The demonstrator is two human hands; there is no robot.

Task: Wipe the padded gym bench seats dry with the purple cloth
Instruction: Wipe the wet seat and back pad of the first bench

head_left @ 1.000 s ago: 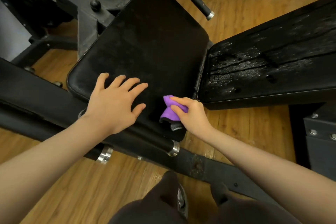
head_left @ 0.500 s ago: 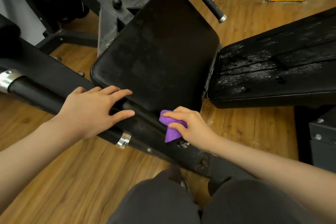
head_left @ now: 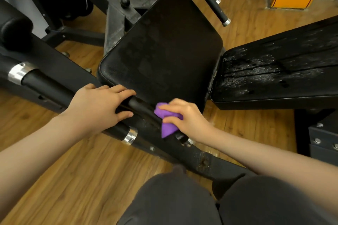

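Head camera looks down on two bare forearms reaching over a black gym machine. The right hand [head_left: 184, 117] grips the purple cloth [head_left: 167, 124], fingers curled over the bunched fabric, and presses it against a black padded handle bar [head_left: 144, 109] that runs just below the near edge of the seat pad [head_left: 164, 51]. A corner of the cloth hangs down past the thumb side of that hand. The left hand [head_left: 99, 105] lies flat with fingers loosely spread and straight, resting on the machine's frame beam [head_left: 60, 82] beside the same bar, fingertips pointing toward the cloth; it holds nothing.

Directly beyond both hands sits the seat pad, dull and mostly matte. Off to the right of the right hand, well apart from the cloth, a second bench pad [head_left: 274, 75] carries streaks and beads of water across its surface. Near the left wrist a chrome collar [head_left: 129, 135] caps a roller tube; another chrome band [head_left: 18, 74] shows far out to the left. Beyond the seat pad a curved handle [head_left: 214, 5] with a metal tip rises. Wood flooring [head_left: 73, 179] lies under everything, and the person's dark trousered knees [head_left: 182, 202] fill the space below the forearms.
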